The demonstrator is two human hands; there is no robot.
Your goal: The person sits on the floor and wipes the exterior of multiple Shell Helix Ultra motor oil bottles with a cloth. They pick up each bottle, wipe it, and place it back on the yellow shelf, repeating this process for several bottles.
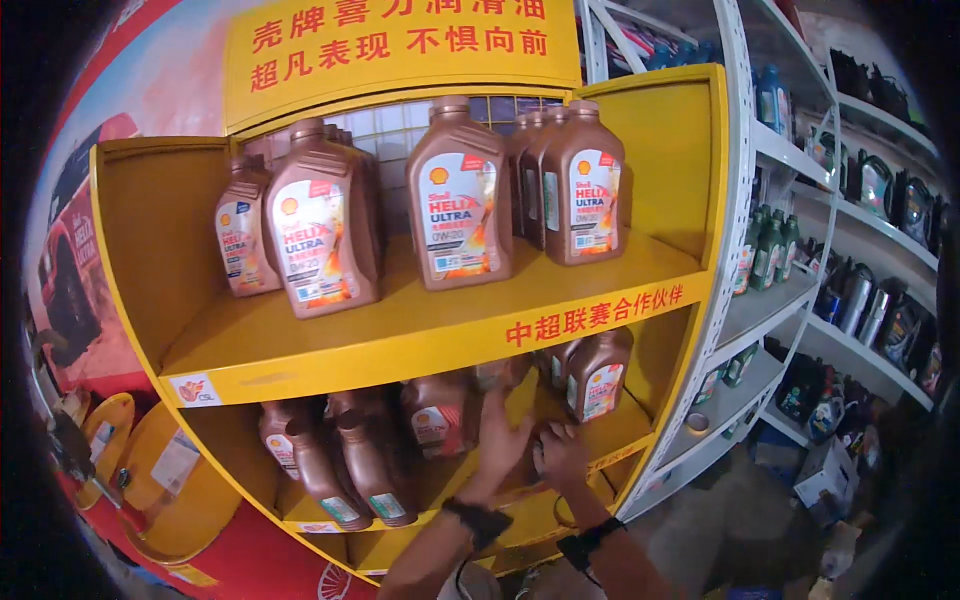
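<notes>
Over there, the left hand (505, 442) is up against a brown plastic bottle (502, 373) on the lower yellow metal shelf (628, 425); I can't tell whether its grip pinches. The right hand (560, 456) sits alongside, fingers curled, contents hidden.

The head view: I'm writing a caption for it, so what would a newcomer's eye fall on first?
Most likely the bright yellow shelf unit filling the middle, with large brown bottles standing on its upper shelf. Next, perhaps, the person's left hand and right hand, close together at the lower shelf, with more brown bottles on either side. White racks holding various containers line the right.
</notes>
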